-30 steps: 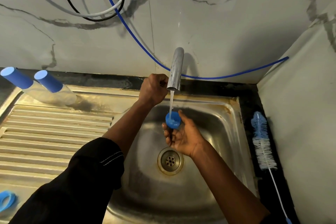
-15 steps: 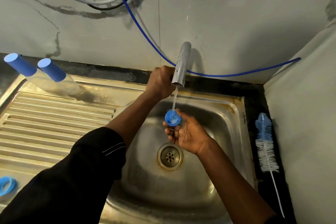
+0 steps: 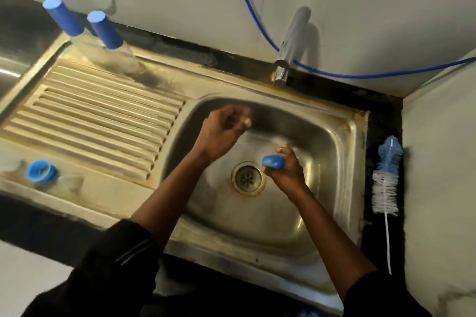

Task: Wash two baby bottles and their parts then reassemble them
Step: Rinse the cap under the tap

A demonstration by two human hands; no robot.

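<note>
A small blue bottle part (image 3: 273, 162) is gripped in the right hand (image 3: 286, 170), whose fingers are curled round it, low over the steel sink basin (image 3: 334, 162) and just right of the drain (image 3: 247, 179). The left hand (image 3: 224, 131) is held above the basin, up and to the left of the right hand and apart from it; it is blurred, its fingers are loosely curled and nothing is seen in it. Beyond both hands the tap (image 3: 291, 44) is mounted at the back rim, with a blue hose (image 3: 257, 20) run along the wall behind it. Far to the left of the left hand, at the back corner of the ribbed drainboard (image 3: 98, 121), a blue-capped baby bottle (image 3: 64, 19) and a second capped bottle (image 3: 104, 29) are stood side by side. A blue screw ring (image 3: 41, 170) is laid at the drainboard's near left edge. To the right of the right hand, a bottle brush (image 3: 386, 175) is laid on the black bench (image 3: 383, 110) beside the basin
</note>
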